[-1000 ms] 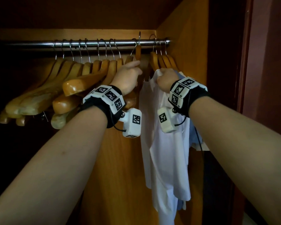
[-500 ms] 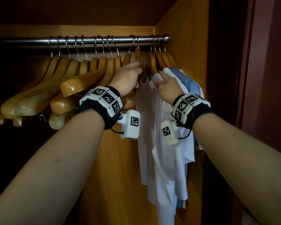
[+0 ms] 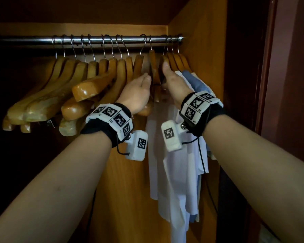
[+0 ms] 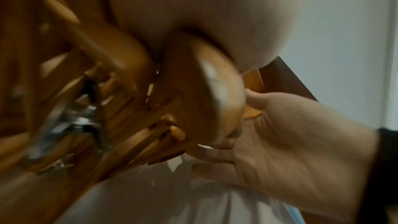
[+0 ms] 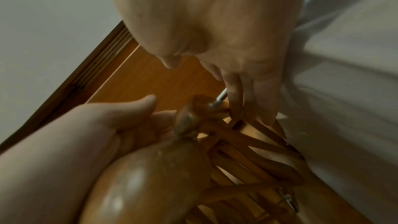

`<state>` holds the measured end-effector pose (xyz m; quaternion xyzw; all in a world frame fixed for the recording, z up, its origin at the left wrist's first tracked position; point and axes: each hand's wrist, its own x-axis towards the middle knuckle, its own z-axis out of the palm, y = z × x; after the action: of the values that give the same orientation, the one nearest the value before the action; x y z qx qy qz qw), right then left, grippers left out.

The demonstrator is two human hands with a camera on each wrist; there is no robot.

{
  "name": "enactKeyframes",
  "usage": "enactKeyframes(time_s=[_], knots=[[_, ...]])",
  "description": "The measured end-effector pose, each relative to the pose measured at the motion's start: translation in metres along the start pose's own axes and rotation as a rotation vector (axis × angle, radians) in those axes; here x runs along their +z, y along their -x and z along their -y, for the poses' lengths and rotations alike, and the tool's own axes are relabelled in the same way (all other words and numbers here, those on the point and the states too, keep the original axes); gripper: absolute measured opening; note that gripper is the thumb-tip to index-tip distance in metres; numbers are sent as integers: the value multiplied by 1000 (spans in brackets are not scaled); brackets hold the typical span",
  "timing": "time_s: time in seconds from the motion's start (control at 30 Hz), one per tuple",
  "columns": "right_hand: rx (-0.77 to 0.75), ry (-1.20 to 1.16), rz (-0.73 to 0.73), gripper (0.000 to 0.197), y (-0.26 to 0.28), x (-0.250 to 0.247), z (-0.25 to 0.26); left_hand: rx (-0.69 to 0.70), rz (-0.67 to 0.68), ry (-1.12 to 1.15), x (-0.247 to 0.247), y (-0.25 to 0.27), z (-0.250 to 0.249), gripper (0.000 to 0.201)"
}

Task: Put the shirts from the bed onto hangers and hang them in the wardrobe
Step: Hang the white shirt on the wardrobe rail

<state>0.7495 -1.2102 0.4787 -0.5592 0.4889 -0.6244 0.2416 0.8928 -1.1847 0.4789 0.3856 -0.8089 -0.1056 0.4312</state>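
A white shirt [image 3: 172, 163] hangs from a wooden hanger at the right end of the steel rail [image 3: 33, 40], with a blue shirt [image 3: 194, 81] behind it. One bare wooden hanger [image 3: 153, 65] hangs edge-on between my hands. My left hand [image 3: 144, 81] lies flat against its left side, fingers straight. On the other side, my right hand [image 3: 168, 72] reaches up with straight fingers [image 5: 247, 101] that touch the hanger necks above the white shirt [image 5: 344, 108]. Neither hand grips anything. In the right wrist view my left hand [image 5: 120, 113] shows its thumb spread.
Several empty wooden hangers [image 3: 88, 88] crowd the rail on the left, fanned out towards me. The wardrobe's orange side wall [image 3: 200, 50] stands just right of the shirts, and a dark red door frame [image 3: 288, 85] lies beyond it. The wardrobe's left interior is dark.
My right hand has let go of the white shirt's collar and risen to the hanger necks. My left hand has straightened beside the edge-on hanger.
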Motion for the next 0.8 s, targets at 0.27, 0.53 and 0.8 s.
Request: enactKeyframes(time_s=[0.27, 0.53, 0.8], knots=[[-9, 315, -55, 89, 11, 15, 11, -19, -48, 21, 0, 2, 13, 50], [-13, 466, -51, 42, 2, 13, 0, -26, -111, 9, 3, 4, 12, 51], [-41, 432, -138, 39, -6, 12, -11, 16, -129, -56, 4, 7, 15, 51]])
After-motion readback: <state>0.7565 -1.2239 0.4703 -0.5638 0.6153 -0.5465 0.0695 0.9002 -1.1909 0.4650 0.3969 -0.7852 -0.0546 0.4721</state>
